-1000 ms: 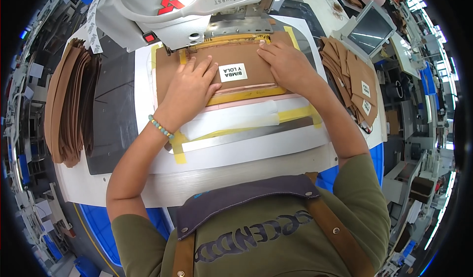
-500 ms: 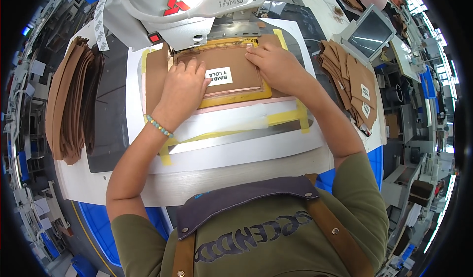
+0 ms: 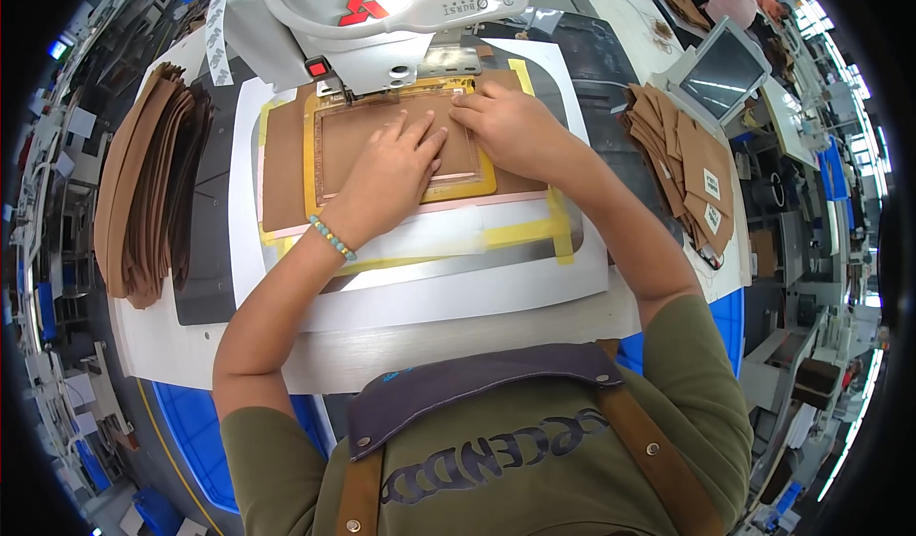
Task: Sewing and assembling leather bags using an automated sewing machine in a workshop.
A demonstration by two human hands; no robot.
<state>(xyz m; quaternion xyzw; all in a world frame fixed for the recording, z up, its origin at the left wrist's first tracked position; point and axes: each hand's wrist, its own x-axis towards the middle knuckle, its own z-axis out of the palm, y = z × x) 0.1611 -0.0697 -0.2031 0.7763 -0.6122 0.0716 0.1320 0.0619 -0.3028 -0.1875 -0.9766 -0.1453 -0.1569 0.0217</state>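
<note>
A brown sheet [image 3: 351, 134], apparently leather, lies in a yellow rectangular frame [image 3: 310, 159] under the sewing machine's head [image 3: 367, 54]. Across the sheet's middle my left hand [image 3: 393, 169] rests palm down, its fingers stretched out and apart. My right hand [image 3: 510, 131] lies over the frame's upper right corner, fingers extended onto the sheet's edge, gripping nothing that shows. Another brown panel [image 3: 283, 169] sticks out beneath the frame. A white backing sheet [image 3: 458, 298], with strips of yellow tape [image 3: 563, 226], spreads under it all.
On the left stands a thick stack of brown pieces [image 3: 138, 193]. At right lie several labelled brown pieces [image 3: 697, 174] beside a tilted screen [image 3: 720, 69]. Blue bins [image 3: 196, 431] sit below the table edge [image 3: 334, 364]. Another person in pink [image 3: 730, 0] is far right.
The frame and its backing have slid left relative to the machine. My left hand has moved right across the sheet, and the white label there no longer shows. The right hand has shifted left.
</note>
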